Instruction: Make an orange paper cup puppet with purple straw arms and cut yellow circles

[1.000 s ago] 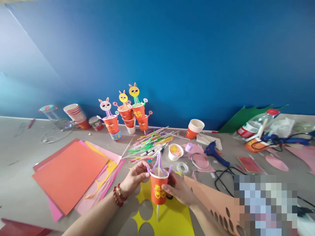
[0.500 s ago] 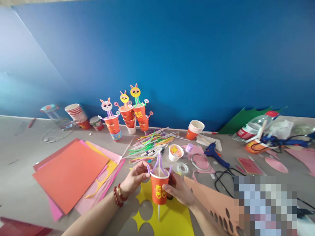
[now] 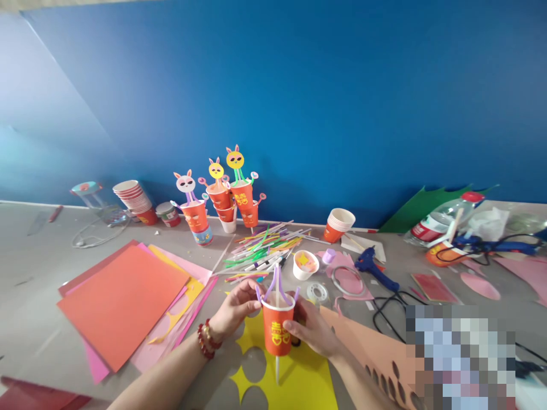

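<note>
An orange-red paper cup [image 3: 273,333] with gold characters is held upright above the yellow sheet. My right hand [image 3: 314,330] wraps its right side, the thumb across the front and the other fingers hidden behind. Purple pipe cleaners [image 3: 277,279] rise from the cup's mouth, meeting at the top, and shorter ends curl out over the rim on both sides. With thumb and fingers closed at the left rim, my left hand [image 3: 237,307] pinches the left purple end. A thin white stick [image 3: 277,370] runs through the cup and sticks out below.
Beneath lies a yellow sheet [image 3: 299,384] with round cutouts. Finished cup figures [image 3: 194,213] stand by the wall, near a pile of coloured sticks [image 3: 260,250]. At right are a blue glue gun [image 3: 376,270], tape [image 3: 317,292] and a small white cup [image 3: 305,272]. Coloured paper [image 3: 123,302] lies left.
The cup has shifted very slightly right and turned a little in my hands. Both hands keep nearly the same place, and the other things have not moved.
</note>
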### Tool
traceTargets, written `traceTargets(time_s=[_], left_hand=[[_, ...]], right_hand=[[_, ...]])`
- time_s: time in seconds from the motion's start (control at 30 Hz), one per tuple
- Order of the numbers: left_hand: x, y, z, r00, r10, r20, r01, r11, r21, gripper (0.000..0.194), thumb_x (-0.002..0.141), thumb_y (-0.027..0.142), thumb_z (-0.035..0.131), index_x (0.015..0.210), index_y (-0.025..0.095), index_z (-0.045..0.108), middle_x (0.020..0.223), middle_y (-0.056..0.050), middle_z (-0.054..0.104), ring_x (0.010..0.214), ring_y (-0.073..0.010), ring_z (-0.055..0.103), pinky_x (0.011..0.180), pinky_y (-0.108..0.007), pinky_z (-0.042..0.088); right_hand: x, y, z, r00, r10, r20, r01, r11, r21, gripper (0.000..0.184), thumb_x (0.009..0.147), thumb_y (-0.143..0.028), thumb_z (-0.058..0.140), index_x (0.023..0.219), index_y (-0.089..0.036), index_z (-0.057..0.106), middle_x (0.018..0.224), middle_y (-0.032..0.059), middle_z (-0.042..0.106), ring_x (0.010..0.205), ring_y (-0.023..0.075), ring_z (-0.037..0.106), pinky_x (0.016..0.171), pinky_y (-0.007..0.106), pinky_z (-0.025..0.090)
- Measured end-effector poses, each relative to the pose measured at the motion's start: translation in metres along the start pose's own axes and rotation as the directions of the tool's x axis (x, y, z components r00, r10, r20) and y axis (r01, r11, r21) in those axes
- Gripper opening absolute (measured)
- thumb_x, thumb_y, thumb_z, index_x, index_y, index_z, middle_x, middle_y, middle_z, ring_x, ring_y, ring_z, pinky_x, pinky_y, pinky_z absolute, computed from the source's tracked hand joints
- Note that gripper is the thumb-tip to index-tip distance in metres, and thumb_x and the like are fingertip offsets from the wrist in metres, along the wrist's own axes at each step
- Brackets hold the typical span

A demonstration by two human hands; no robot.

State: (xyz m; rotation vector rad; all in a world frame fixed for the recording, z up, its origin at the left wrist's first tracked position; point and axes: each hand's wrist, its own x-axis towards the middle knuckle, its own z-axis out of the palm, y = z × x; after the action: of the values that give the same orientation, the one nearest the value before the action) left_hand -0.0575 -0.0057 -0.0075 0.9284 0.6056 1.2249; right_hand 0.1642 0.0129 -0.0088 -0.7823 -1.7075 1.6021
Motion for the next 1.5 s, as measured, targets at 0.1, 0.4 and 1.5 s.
traceTargets(time_s=[0.1,0.4,1.5], left_hand=[[-0.0001,-0.0010,-0.0004,1.000,-0.001,-0.008,0.001,1.000,-0.004,0.025,0.073,0.028,0.083,0.088,0.018,0.064,0.089,-0.004,0.064,0.082,-0.0158,0.058,0.076,-0.027,0.044],[-0.0010,-0.0043,-0.0050,1.000,-0.003,-0.001,0.003,0.999,0.035,0.023,0.075,0.028,0.081,0.087,0.017,0.064,0.089,-0.004,0.063,0.081,-0.0153,0.057,0.074,-0.026,0.042],[-0.0001,0.0008,-0.0071,0.994,-0.015,0.113,0.005,0.996,0.092,0.021,0.080,0.031,0.077,0.085,0.016,0.064,0.087,-0.004,0.057,0.075,-0.0131,0.048,0.066,-0.024,0.035]], right_hand=[[-0.0004,-0.0008,0.0006,1.000,0.009,0.009,-0.009,1.000,0.019,0.052,0.082,-0.055,0.070,0.117,-0.017,0.060,0.085,0.0061,0.066,0.071,0.0214,0.061,0.081,0.041,0.054],[-0.0005,-0.0002,-0.0007,1.000,0.004,0.011,-0.004,1.000,0.004,0.053,0.082,-0.056,0.069,0.117,-0.017,0.059,0.085,0.0057,0.065,0.070,0.0213,0.060,0.079,0.040,0.053],[0.0006,-0.0040,0.0017,0.999,0.009,0.043,-0.012,0.997,0.078,0.054,0.079,-0.058,0.071,0.116,-0.021,0.058,0.098,0.0088,0.068,0.087,0.0272,0.063,0.083,0.042,0.052]])
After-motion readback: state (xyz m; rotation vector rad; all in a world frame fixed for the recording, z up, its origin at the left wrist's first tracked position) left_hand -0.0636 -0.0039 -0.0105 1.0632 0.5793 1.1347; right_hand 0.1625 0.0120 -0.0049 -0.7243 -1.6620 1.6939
